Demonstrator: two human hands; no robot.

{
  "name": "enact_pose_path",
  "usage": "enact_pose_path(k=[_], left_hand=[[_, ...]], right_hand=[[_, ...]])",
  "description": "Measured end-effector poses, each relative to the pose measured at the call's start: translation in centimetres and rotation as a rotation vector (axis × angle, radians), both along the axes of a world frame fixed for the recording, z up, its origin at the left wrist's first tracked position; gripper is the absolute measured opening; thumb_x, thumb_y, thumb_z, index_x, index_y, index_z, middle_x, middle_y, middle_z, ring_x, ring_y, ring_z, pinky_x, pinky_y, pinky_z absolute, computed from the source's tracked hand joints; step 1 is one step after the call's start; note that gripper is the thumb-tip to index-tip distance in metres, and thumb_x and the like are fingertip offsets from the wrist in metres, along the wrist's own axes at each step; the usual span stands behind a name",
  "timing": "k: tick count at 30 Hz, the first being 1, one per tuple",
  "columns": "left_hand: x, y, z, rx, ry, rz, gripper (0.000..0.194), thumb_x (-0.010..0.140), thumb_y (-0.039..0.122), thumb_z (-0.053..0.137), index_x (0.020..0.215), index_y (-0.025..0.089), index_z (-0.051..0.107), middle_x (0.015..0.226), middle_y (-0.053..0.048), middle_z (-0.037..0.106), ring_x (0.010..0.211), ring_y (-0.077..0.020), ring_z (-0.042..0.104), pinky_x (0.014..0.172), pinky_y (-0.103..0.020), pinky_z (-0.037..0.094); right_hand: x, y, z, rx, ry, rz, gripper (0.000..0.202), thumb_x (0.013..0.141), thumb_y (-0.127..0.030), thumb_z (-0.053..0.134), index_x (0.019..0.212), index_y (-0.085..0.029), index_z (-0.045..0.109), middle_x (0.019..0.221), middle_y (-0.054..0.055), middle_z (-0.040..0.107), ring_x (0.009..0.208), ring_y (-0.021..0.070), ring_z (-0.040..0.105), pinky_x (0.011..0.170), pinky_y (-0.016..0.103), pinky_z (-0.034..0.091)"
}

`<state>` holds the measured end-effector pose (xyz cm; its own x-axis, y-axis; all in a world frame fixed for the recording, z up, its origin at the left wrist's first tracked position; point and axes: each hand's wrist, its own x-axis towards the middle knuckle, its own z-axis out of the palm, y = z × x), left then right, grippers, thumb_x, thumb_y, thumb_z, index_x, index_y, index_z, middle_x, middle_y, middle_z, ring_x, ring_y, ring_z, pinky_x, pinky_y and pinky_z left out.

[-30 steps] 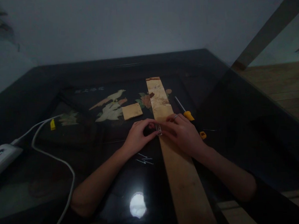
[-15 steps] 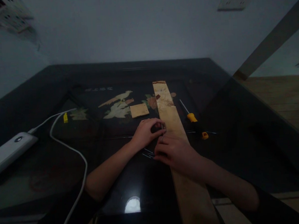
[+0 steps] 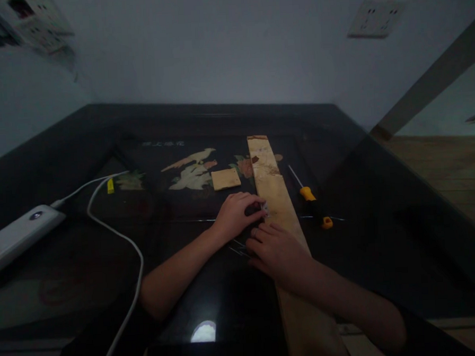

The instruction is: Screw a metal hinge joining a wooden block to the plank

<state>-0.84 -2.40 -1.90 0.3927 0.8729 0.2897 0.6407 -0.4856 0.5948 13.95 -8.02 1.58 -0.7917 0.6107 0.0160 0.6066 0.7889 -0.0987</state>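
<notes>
A long wooden board [image 3: 276, 197] lies lengthwise on the dark glossy table. My left hand [image 3: 237, 212] is at the board's left edge, thumb and fingers pinching a small metal piece [image 3: 265, 208] against it. Just nearer to me, my right hand [image 3: 279, 250] rests over the board with its fingers curled; what they hold, if anything, is hidden. Several thin nails or screws [image 3: 238, 248] lie on the table beside the right fingertips. Beyond the left hand sits a small square wooden piece [image 3: 226, 179].
Right of the board lies a screwdriver [image 3: 308, 194] with a yellow and black handle. At the left are a white power strip [image 3: 23, 234], its cable [image 3: 117, 235] and a small yellow object [image 3: 110, 186]. A wall stands behind the table [image 3: 218, 109].
The view has shifted slightly. My right hand has drawn back a little from my left fingertips, and the small metal piece there shows more clearly.
</notes>
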Motion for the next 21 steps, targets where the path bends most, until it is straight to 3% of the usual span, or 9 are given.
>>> enact_pose_path(k=[10,15,18,21], left_hand=[[0.2,0.1,-0.2,0.019,0.013,0.015,0.025,0.082,0.034,0.065,0.104,0.022,0.065,0.093,-0.002,0.069,0.089,-0.0192,0.061,0.081,-0.034,0.043],[0.1,0.2,-0.2,0.008,0.014,0.001,0.025,0.081,0.034,0.066,0.104,0.022,0.066,0.089,-0.001,0.069,0.086,-0.0188,0.061,0.08,-0.034,0.044],[0.1,0.3,-0.3,0.014,-0.001,0.002,0.025,0.081,0.033,0.067,0.103,0.022,0.065,0.089,-0.002,0.068,0.086,-0.0188,0.061,0.081,-0.035,0.044],[0.0,0.2,-0.2,0.011,-0.002,0.005,0.025,0.08,0.028,0.068,0.104,0.022,0.065,0.091,-0.003,0.069,0.087,-0.0194,0.061,0.08,-0.035,0.045]], right_hand=[[-0.2,-0.1,-0.7,-0.028,0.027,-0.033,0.01,0.081,-0.015,0.056,0.084,-0.012,0.065,0.086,0.011,0.068,0.088,0.0238,0.061,0.081,0.038,0.043],[0.5,0.4,0.6,-0.14,0.079,-0.071,0.006,0.08,-0.019,0.06,0.083,-0.014,0.062,0.077,0.006,0.068,0.076,0.0175,0.062,0.07,0.03,0.043],[1.3,1.1,1.8,-0.287,0.222,-0.139,0.004,0.081,-0.018,0.06,0.084,-0.017,0.06,0.074,0.0,0.067,0.066,0.0099,0.06,0.059,0.022,0.041],[2.1,2.0,2.3,-0.529,0.533,-0.252,0.006,0.079,-0.016,0.062,0.074,-0.016,0.059,0.068,-0.002,0.064,0.063,0.0077,0.06,0.059,0.02,0.043]])
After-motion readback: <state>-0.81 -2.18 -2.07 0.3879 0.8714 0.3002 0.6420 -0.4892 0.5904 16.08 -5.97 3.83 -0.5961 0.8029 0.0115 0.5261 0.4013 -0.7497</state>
